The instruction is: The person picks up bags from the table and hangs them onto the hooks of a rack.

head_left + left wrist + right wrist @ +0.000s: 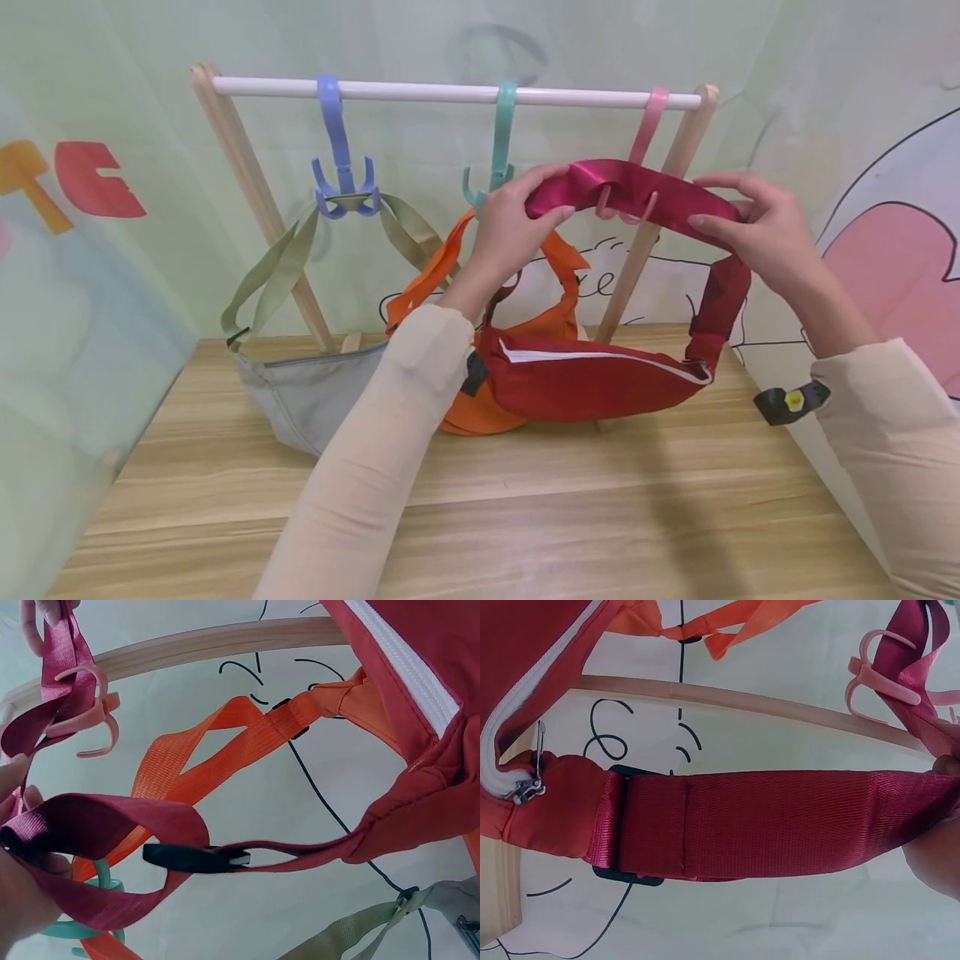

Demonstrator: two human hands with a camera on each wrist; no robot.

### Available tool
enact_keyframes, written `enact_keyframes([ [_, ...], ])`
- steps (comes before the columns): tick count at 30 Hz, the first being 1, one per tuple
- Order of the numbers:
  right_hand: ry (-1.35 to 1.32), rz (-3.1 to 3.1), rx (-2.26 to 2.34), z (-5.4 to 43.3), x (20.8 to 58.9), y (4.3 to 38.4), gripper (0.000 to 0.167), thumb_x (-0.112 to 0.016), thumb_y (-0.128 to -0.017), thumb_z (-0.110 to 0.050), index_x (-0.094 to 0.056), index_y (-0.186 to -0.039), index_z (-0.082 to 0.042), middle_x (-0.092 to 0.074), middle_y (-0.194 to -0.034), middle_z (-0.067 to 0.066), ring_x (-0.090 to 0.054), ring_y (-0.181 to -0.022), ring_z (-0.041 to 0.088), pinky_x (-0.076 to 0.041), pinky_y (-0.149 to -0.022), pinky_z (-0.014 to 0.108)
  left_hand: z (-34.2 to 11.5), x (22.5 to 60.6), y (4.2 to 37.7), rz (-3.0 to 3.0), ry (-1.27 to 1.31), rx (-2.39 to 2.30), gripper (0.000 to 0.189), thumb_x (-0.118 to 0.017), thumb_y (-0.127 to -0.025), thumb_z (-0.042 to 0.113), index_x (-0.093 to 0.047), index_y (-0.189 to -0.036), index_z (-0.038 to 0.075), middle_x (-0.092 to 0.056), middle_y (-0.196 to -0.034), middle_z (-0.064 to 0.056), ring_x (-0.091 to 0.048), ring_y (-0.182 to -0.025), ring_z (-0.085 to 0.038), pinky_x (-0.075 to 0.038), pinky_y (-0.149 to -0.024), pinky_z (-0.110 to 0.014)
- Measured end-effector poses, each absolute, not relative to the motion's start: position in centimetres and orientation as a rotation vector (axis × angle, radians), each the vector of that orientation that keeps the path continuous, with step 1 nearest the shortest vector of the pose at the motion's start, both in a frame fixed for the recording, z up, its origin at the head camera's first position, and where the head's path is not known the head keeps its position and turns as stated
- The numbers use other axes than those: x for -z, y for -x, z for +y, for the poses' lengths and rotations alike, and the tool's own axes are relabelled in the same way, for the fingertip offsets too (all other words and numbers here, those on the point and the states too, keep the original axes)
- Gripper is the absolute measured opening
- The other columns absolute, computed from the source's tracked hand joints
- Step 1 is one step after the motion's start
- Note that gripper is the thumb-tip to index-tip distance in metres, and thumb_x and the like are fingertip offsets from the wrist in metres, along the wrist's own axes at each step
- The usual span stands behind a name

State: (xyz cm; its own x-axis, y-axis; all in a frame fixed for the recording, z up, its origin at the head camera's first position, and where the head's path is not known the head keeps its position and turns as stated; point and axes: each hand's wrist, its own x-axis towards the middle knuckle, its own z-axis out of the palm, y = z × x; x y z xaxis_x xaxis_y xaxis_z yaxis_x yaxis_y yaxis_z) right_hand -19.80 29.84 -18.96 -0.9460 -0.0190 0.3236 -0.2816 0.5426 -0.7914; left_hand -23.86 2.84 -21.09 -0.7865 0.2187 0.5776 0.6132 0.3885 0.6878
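A red bag [600,387] with a white zipper hangs below both hands by its wide crimson strap [678,200]. The left hand [513,221] pinches the strap near its left end. Farther right, the right hand [765,225] holds it between thumb and fingers. Between the hands the strap lies across the pink hook [651,125], whose curved prongs show in front of the fabric. In the left wrist view the strap loops and twists beside a black buckle [191,857]. A stretch of strap [780,825] runs flat from another buckle to the right hand.
A white rod [427,90] on wooden legs carries a blue hook [335,125] and a green hook [503,125]. A grey bag [315,396] hangs from the blue one. An orange bag [480,412] sits partly behind the red bag. Beneath is a wooden tabletop [540,517].
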Motion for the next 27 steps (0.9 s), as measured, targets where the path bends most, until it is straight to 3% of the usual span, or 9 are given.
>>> enact_keyframes([
  [7,-0.275,-2.497,-1.37,30.3,19.1,19.6,0.043,-0.067,-0.083,-0.019,-0.056,-0.125,-0.022,-0.065,-0.08,-0.007,-0.059,-0.073,0.008,-0.043,-0.057,0.018,3.1,21.3,24.0,-2.272,0.713,1.346,0.047,-0.068,-0.082,0.023,-0.054,-0.127,0.016,-0.058,-0.117,-0.002,-0.052,-0.102,-0.015,-0.046,-0.077,-0.019],
  [16,-0.221,-2.544,-1.338,30.8,19.2,19.1,0.045,-0.067,-0.084,-0.023,-0.054,-0.127,-0.022,-0.064,-0.083,-0.007,-0.06,-0.077,0.008,-0.047,-0.063,0.016,3.1,21.2,24.1,-2.32,0.726,1.326,0.045,-0.069,-0.082,0.023,-0.054,-0.125,0.018,-0.059,-0.115,-0.001,-0.053,-0.1,-0.014,-0.046,-0.076,-0.02],
  [27,-0.23,-2.539,-1.328,31.3,19.4,18.8,0.044,-0.068,-0.083,-0.02,-0.056,-0.124,-0.02,-0.065,-0.075,-0.006,-0.06,-0.07,0.007,-0.045,-0.059,0.017,3.0,21.9,24.3,-2.401,0.811,1.36,0.045,-0.068,-0.083,0.023,-0.051,-0.124,0.02,-0.057,-0.117,-0.003,-0.053,-0.1,-0.016,-0.048,-0.074,-0.022],
])
